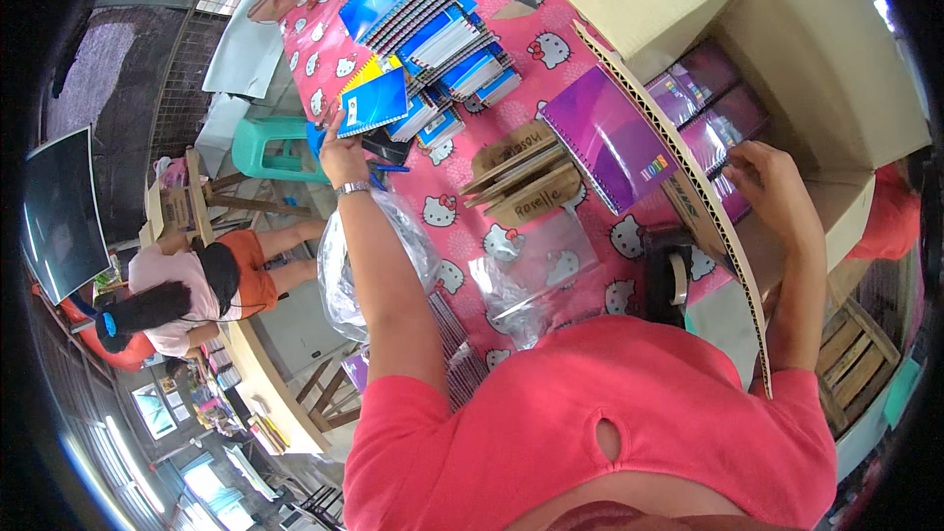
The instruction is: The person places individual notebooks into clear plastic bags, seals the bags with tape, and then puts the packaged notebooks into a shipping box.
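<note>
A glossy blue spiral notebook [374,103] is touched at its near corner by the left hand [341,152], beside stacked blue notebooks [438,34] on a pink patterned surface [457,172]; whether that grip is clamped cannot be told. Over shiny purple packs [718,133] inside a brown cardboard box [855,69], the right hand [772,182] is held, its grip loosely apart.
</note>
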`<action>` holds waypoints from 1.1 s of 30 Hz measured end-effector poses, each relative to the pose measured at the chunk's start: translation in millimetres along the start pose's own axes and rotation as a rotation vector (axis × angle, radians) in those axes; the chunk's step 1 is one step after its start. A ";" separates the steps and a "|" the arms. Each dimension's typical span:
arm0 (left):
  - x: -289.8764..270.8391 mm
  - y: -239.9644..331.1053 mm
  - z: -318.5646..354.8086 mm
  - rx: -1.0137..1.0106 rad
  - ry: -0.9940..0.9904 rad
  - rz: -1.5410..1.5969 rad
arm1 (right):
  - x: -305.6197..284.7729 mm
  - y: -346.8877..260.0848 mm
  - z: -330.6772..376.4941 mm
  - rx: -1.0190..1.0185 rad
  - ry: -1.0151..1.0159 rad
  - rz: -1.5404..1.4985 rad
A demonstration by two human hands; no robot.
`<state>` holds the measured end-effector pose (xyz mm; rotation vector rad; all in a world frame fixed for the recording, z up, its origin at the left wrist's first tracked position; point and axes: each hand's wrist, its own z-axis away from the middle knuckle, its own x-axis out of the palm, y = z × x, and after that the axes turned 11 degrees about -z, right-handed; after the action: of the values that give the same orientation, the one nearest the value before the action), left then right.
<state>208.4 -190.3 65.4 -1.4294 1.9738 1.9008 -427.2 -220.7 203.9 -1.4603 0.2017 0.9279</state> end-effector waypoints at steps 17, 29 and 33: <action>18.0 76.7 -20.0 -0.713 -0.178 0.545 | -1.1 2.6 1.1 -0.026 0.024 0.003; -15.9 88.5 -11.3 -0.761 -0.120 0.931 | -2.1 11.5 4.7 -0.096 0.042 0.014; -41.6 142.7 82.5 -0.480 0.038 0.839 | -5.3 16.7 2.7 -0.169 0.125 0.032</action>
<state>99.2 -126.5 179.0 -0.6915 2.4976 2.8389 -442.4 -223.0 195.1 -1.6775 0.2437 0.8977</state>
